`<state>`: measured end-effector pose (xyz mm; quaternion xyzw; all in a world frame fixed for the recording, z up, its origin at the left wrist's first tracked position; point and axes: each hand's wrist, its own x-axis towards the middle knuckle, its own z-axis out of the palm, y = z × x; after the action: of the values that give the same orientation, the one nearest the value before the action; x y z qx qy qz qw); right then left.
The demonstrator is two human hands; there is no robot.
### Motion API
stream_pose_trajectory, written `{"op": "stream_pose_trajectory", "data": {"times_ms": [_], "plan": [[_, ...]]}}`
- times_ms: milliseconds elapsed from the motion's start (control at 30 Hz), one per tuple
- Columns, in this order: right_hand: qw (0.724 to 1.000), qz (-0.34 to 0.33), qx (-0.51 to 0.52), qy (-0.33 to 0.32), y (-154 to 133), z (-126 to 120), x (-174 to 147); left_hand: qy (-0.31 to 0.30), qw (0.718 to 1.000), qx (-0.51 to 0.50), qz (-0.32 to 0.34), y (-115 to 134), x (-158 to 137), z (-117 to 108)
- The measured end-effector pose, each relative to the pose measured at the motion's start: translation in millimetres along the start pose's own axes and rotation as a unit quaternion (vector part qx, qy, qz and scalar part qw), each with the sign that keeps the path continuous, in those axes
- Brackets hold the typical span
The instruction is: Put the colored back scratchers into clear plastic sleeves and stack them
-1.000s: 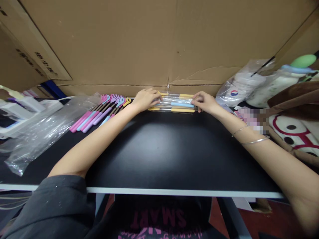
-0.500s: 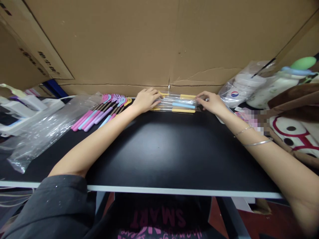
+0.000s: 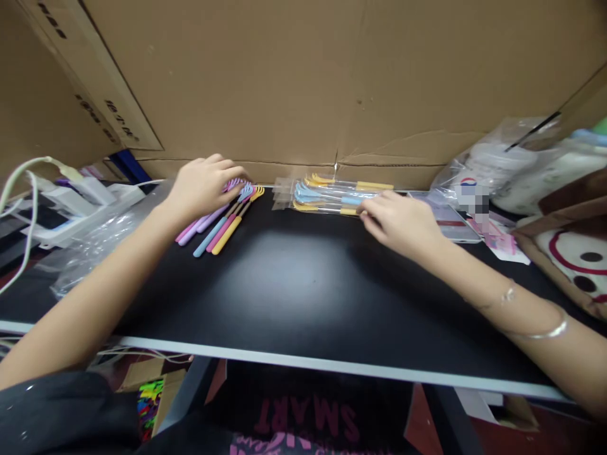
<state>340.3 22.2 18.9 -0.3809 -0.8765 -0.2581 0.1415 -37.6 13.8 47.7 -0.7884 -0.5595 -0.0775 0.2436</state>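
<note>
1. Judged complete: sleeved sticks [image 3: 349, 201], hook-headed, lying at the rear of the worktop [image 3: 294, 303];
2. judged outstanding: loose sticks [image 3: 224, 232], unsleeved, to their left;
3. left hand [image 3: 203, 186]: fingers bent over loose heads; grip cannot be told;
4. right hand [image 3: 398, 221]: half-curled by sleeved handles; hold cannot be told.

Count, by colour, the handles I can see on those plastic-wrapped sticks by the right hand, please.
Yellow handles: 2
Blue handle: 1
Total: 3 showing; the right hand may hide some parts, so only visible handles are counted.
</note>
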Motion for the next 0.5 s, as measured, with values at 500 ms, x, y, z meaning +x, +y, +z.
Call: {"op": "stream_pose_trajectory", "data": {"times_ms": [500], "plan": [[0.991,-0.112,0.066,-0.001,-68.3,-28.4,-106.1,-0.126,0.958,-0.066,-0.249,-117.3,-195.1,2.0]]}}
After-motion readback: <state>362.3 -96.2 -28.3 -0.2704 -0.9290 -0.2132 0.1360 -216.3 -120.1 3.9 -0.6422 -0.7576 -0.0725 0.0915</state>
